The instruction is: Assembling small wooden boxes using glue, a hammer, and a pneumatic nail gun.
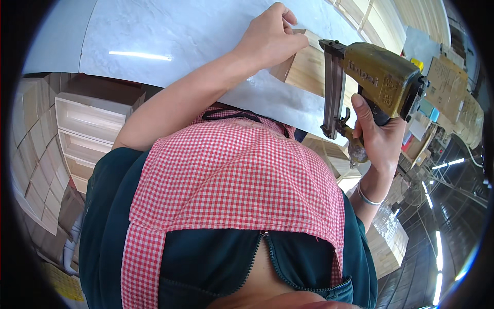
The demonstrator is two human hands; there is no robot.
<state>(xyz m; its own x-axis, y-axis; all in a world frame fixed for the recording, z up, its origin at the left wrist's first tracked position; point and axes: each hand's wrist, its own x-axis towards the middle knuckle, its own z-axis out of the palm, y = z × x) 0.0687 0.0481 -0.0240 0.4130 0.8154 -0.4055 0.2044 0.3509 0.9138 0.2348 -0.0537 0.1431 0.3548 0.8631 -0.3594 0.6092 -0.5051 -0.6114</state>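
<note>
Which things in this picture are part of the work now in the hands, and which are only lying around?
In use:
- left hand holding the wooden box piece
- right hand gripping the nail gun
- marble-look tabletop under the piece

Lying about:
- white open shelf unit
- stacked wooden boards
- wooden frames
- cardboard boxes

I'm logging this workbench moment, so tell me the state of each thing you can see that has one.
Left hand: closed in a grip on the pale wooden block.
Pale wooden block: held against the white marbled tabletop, partly hidden by the hand.
Right hand: closed around the handle of the brass-coloured pneumatic nail gun.
Brass-coloured pneumatic nail gun: lifted, its nose beside the block; contact unclear.
Pale wooden shelf unit: compartments empty.
</note>
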